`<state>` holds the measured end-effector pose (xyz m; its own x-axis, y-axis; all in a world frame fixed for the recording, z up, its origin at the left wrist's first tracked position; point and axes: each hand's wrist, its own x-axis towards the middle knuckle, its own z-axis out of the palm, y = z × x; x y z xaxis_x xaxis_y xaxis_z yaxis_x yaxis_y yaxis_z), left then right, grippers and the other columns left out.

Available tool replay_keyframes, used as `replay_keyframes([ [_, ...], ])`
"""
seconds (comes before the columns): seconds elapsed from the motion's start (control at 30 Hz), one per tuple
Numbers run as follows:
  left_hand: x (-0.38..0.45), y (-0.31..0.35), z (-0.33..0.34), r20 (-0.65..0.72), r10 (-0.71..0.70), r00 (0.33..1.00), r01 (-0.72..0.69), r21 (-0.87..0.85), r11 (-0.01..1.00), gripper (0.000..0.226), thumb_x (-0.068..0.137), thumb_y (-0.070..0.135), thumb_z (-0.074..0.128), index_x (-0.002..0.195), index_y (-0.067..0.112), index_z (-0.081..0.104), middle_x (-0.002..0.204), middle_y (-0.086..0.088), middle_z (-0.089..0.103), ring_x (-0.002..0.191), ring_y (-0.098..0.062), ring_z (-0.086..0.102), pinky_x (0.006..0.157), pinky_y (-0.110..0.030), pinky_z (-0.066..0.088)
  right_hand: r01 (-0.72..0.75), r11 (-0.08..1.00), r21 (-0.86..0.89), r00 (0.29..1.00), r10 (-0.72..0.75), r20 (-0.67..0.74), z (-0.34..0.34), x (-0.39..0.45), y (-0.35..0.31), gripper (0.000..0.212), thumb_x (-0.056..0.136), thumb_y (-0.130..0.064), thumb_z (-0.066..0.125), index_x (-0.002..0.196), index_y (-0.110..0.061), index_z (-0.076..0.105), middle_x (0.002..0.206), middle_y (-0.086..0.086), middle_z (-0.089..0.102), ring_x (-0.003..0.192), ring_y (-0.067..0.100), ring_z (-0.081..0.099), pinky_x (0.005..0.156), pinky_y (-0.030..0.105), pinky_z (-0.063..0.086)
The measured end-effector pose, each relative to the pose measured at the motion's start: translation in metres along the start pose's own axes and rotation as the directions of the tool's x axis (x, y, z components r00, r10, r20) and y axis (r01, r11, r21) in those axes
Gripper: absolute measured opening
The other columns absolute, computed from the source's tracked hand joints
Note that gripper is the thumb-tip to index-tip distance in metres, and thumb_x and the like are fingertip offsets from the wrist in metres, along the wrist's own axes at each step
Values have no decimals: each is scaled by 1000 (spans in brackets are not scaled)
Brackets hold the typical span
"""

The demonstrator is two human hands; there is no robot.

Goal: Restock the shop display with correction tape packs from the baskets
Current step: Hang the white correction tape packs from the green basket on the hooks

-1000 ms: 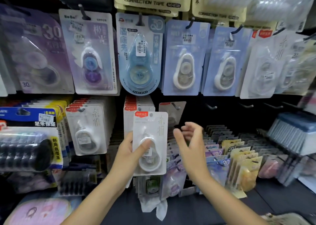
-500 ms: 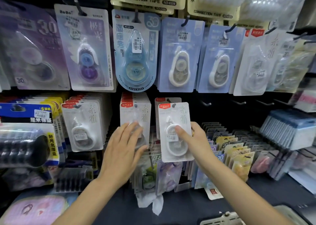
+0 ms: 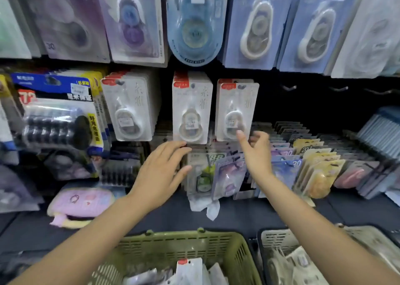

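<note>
Your left hand hovers with fingers spread and relaxed, holding nothing, just below the white carded correction tape pack hanging on the middle hook; your right hand is loosely open too, its thumb tip at the lower edge of the neighbouring white correction tape pack. Below your forearms, the olive-green slatted plastic basket holds more white packs; a beige plastic basket sits just beside it, on your right.

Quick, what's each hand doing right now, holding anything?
Left hand: open, fingers spread, holding nothing, just below the middle white pack.
Right hand: open, loosely curled, empty, by the right white pack.
</note>
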<state>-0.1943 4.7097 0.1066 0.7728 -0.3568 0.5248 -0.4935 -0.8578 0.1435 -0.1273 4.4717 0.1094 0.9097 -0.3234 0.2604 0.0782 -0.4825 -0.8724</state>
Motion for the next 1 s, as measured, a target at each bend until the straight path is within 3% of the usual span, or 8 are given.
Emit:
replay_keyframes([
  [0.13, -57, -3, 40, 168, -173, 970, 198, -142, 970, 31, 100, 33, 48, 122, 15, 57, 122, -3, 58, 116, -22, 49, 92, -36, 44, 101, 993, 56, 994, -99, -41, 12, -66, 36, 48, 94, -41, 51, 133, -14, 40, 133, 5, 45, 123, 16, 44, 102, 30, 37],
  [0.3, -167, 3, 103, 441, -484, 756, 620, -245, 745, 21, 97, 25, 55, 108, 11, 66, 112, -7, 65, 109, -25, 57, 94, -36, 42, -3, 1000, 29, 937, -8, 350, 45, -183, 105, 23, 92, -25, 60, 113, -21, 53, 96, -14, 57, 86, -2, 57, 74, 7, 42],
  [0.4, -236, 6, 126, 622, -528, 579, 709, -63, 702, 26, 95, 29, 57, 116, 15, 64, 124, -6, 60, 117, -23, 54, 98, -31, 42, -141, 970, -198, 747, 236, 622, 65, -247, 152, 24, 91, -19, 61, 113, -10, 57, 92, -3, 62, 85, 14, 59, 82, 22, 48],
  [0.5, -280, 3, 131, 723, -558, 407, 728, 112, 676, 36, 96, 37, 53, 128, 19, 55, 135, -5, 51, 122, -22, 49, 102, -27, 38, -36, 935, -352, 479, 325, 815, 85, -300, 180, 35, 90, -32, 62, 117, -12, 56, 102, -2, 59, 96, 14, 57, 85, 17, 45],
  [0.57, -296, 0, 130, 785, -529, 322, 742, 138, 656, 43, 97, 38, 51, 135, 19, 47, 143, -3, 41, 130, -21, 41, 106, -27, 35, 55, 914, -401, 407, 346, 845, 100, -324, 186, 46, 86, -42, 62, 121, -13, 52, 111, 3, 57, 106, 19, 55, 82, 25, 43],
  [0.77, -311, -6, 129, 826, -463, 321, 761, 67, 646, 51, 96, 37, 55, 140, 17, 40, 149, -1, 34, 134, -19, 37, 106, -24, 32, -53, 879, -473, 377, 456, 806, 120, -329, 177, 54, 75, -48, 73, 101, -21, 34, 101, 1, 57, 100, 25, 59, 72, 31, 41],
  [0.9, -314, -11, 129, 814, -471, 339, 812, -1, 583, 45, 95, 36, 56, 136, 17, 47, 144, -3, 43, 130, -19, 43, 103, -25, 35, 114, 803, -585, 414, 497, 763, 115, -318, 170, 46, 76, -51, 68, 106, -18, 60, 108, 1, 66, 99, 21, 62, 72, 28, 45],
  [1.0, -312, -11, 130, 730, -582, 358, 885, -69, 460, 44, 93, 36, 60, 131, 16, 49, 137, -5, 50, 123, -20, 49, 96, -26, 40, -176, 892, -417, 457, 449, 768, 102, -304, 168, 32, 81, -38, 70, 106, -18, 67, 105, -1, 69, 98, 18, 64, 76, 28, 50],
])
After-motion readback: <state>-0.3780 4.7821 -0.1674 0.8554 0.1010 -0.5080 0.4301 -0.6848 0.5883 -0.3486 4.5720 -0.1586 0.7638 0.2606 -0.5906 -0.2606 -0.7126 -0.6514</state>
